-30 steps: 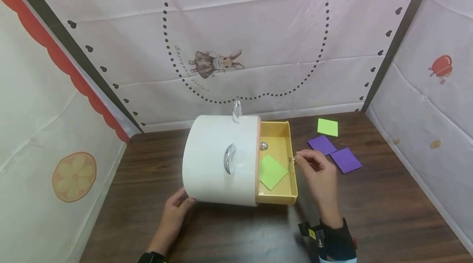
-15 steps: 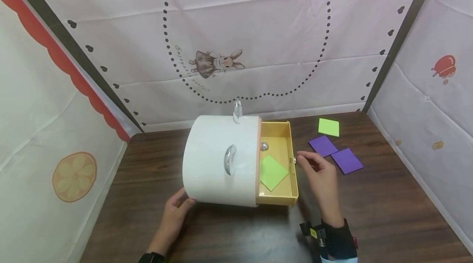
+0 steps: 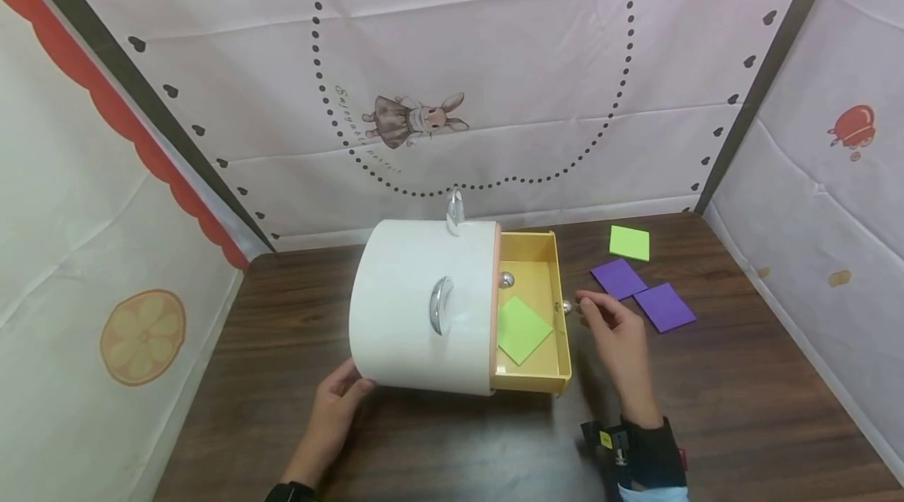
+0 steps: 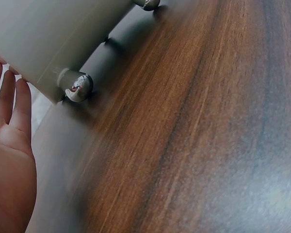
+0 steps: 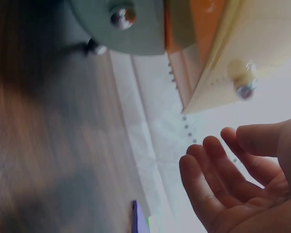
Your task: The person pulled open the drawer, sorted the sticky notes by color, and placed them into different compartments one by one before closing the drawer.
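The step in hand appears to be work at the yellow drawer (image 3: 531, 257), which stands well out from the right side of the white box (image 3: 402, 271) on the table (image 3: 271, 314). A green note (image 3: 523, 332) lies flat inside it. The right hand (image 3: 621, 343) is loosely bent, holds nothing, and sits just beside the drawer's small knob (image 3: 568, 307). The left hand (image 3: 333, 412) touches the box's near left corner with extended fingers, gripping nothing. Closing the drawer would, I judge, call for a light push on its front while the left hand steadies the box; taking up the purple notes (image 3: 665, 307) would call for a turn outward.

The right wrist view shows the empty palm and a gap before the knob, which the head view leaves narrow; the left wrist view alone shows a round silver foot (image 4: 78, 87) low on the box
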`<control>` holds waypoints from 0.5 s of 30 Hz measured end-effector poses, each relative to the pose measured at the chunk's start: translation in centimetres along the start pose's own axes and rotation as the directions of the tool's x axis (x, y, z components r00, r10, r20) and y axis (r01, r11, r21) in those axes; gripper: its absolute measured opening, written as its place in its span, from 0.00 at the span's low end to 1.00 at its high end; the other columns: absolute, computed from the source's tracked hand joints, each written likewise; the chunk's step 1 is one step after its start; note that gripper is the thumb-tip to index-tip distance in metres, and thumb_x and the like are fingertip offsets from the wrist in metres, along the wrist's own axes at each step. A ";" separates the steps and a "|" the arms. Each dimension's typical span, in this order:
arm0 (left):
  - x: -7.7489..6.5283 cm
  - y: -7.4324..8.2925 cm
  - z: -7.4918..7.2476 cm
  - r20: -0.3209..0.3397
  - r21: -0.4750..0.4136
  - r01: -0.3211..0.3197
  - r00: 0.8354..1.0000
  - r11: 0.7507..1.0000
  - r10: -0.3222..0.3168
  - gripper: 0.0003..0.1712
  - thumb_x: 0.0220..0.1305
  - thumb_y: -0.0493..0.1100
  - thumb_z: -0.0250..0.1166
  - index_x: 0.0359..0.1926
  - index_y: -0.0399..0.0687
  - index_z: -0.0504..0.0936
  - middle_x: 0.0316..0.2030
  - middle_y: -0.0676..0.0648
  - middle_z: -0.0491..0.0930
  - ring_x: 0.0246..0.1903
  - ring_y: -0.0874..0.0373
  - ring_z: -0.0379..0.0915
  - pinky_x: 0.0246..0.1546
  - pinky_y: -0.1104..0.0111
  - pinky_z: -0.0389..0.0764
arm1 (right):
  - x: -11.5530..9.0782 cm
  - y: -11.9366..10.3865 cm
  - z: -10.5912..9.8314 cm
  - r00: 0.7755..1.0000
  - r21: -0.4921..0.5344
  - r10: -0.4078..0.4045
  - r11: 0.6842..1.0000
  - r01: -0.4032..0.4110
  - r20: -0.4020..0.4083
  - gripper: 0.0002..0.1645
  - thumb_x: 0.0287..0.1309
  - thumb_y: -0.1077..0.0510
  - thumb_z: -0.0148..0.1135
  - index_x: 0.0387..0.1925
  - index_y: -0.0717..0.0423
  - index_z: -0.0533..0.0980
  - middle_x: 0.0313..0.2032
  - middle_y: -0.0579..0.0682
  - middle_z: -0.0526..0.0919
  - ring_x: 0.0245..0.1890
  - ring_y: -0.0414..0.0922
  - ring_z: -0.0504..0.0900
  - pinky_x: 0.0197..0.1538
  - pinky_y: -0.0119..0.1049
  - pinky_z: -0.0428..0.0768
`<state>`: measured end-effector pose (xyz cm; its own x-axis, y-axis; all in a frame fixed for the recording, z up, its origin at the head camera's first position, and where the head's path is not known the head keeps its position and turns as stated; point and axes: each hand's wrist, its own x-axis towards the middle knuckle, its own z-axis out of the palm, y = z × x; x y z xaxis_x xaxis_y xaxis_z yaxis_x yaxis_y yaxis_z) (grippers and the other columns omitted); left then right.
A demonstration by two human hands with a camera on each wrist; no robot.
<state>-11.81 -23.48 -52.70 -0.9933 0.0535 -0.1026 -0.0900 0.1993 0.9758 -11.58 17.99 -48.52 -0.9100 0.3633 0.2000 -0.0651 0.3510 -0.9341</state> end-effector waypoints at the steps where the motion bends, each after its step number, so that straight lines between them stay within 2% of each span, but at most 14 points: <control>1: 0.0 0.0 0.0 0.001 -0.001 -0.006 1.000 1.000 0.006 0.23 0.66 0.54 0.62 0.60 0.58 0.75 0.59 0.55 0.75 0.62 0.59 0.65 0.64 0.48 0.61 | 0.1 0.2 -0.1 1.000 -0.026 0.006 1.000 -0.006 0.003 0.19 0.67 0.46 0.56 0.50 0.52 0.80 0.45 0.48 0.83 0.42 0.44 0.82 0.41 0.30 0.81; 5: 0.0 0.1 0.0 0.001 0.002 -0.013 1.000 1.000 0.013 0.22 0.66 0.54 0.62 0.59 0.57 0.76 0.57 0.55 0.76 0.61 0.59 0.66 0.63 0.48 0.62 | 0.3 1.2 -0.8 0.999 -0.120 0.033 0.992 -0.031 0.010 0.21 0.69 0.45 0.53 0.52 0.52 0.79 0.47 0.49 0.83 0.45 0.43 0.79 0.46 0.37 0.79; 10: 0.1 0.0 0.0 -0.005 0.011 -0.011 1.000 1.000 0.012 0.22 0.66 0.54 0.62 0.59 0.57 0.76 0.57 0.55 0.76 0.61 0.59 0.66 0.64 0.48 0.61 | 0.4 2.1 -1.4 0.994 -0.170 0.104 0.980 -0.100 0.020 0.23 0.70 0.44 0.50 0.54 0.53 0.78 0.51 0.52 0.80 0.52 0.49 0.77 0.55 0.50 0.75; 15: -0.1 -0.1 0.1 0.002 0.015 -0.028 1.000 0.999 0.028 0.22 0.67 0.52 0.61 0.61 0.57 0.75 0.59 0.54 0.75 0.62 0.58 0.65 0.63 0.49 0.62 | 0.7 2.7 -1.8 0.989 -0.217 0.145 0.966 -0.138 0.018 0.24 0.70 0.43 0.49 0.55 0.53 0.77 0.53 0.54 0.79 0.55 0.54 0.75 0.55 0.54 0.74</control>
<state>-11.71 -23.44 -52.81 -0.9953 0.0607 -0.0757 -0.0612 0.2126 0.9752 -11.64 20.73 -50.40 -0.9171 0.3947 0.0569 0.1514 0.4766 -0.8660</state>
